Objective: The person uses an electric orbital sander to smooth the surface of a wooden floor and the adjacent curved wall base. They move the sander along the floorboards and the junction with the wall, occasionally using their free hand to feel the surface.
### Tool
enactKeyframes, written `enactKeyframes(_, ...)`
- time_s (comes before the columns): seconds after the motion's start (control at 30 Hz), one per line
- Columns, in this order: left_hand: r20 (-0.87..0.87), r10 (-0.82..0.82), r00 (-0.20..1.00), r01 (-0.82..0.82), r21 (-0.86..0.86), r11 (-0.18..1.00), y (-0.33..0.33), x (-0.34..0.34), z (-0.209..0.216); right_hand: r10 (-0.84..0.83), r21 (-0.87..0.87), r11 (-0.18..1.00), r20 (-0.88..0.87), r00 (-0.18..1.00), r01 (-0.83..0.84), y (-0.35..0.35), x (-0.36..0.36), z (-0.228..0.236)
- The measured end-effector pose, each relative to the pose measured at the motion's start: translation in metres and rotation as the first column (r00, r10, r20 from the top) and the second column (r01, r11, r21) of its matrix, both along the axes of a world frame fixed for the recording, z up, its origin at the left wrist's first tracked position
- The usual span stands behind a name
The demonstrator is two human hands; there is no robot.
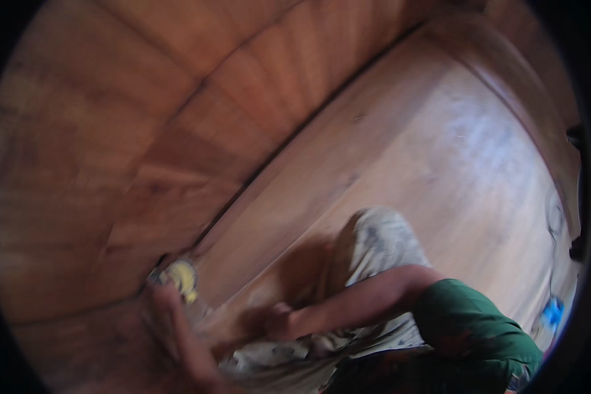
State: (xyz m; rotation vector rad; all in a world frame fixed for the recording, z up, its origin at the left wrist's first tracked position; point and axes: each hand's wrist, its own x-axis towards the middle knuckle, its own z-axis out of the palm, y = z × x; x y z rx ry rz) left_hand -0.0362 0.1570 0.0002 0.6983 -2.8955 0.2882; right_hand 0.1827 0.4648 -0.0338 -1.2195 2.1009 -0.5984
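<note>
At the lower left, my left hand (166, 295) is against a rounded yellow tool (184, 276) with dark parts, and its fingers seem closed on it. Blur hides the exact kind of tool. It sits low in the corner where the wooden panelling (177, 151) meets the plank surface (276, 230). Apart from it, my right hand (284, 322) is curled closed beside my bent knee; whatever its fingers may hold is hidden. My right forearm reaches across the light, stained trousers (387, 240) from a green sleeve (473, 315).
A dark seam runs diagonally between the panelling and the pale planks. Along the right side a thin cable (553, 256) trails toward a small blue object (553, 314). A curved wooden edge (505, 85) bounds the upper right.
</note>
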Motion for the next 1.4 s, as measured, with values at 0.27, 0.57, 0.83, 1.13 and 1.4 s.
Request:
enactKeyframes(0.27, -0.026, 0.011, 1.000, -0.009, 0.069, 0.998, 0.048, -0.006, 0.010, 0.065, 0.063, 0.996, -0.011, 0.998, -0.064, 0.018, -0.006, 0.033)
enactKeyframes(0.57, 0.050, -0.018, 0.999, 0.011, 0.131, 0.991, 0.084, 0.000, 0.032, 0.105, 0.123, 0.988, -0.094, 0.990, -0.093, 0.027, -0.011, 0.045)
enactKeyframes(0.83, 0.000, -0.034, 0.999, 0.034, 0.147, 0.988, 0.103, -0.003, 0.029, 0.144, 0.116, 0.983, -0.003, 0.990, -0.143, 0.027, -0.016, 0.042)
enactKeyframes(1.13, 0.010, -0.104, 0.995, 0.100, 0.162, 0.982, 0.122, -0.003, 0.027, 0.131, 0.130, 0.983, -0.015, 0.991, -0.127, 0.024, -0.011, 0.036)
enactKeyframes(1.4, 0.029, -0.057, 0.998, 0.051, 0.158, 0.986, 0.131, -0.002, 0.034, 0.113, 0.126, 0.987, -0.110, 0.987, -0.099, 0.029, -0.013, 0.046)
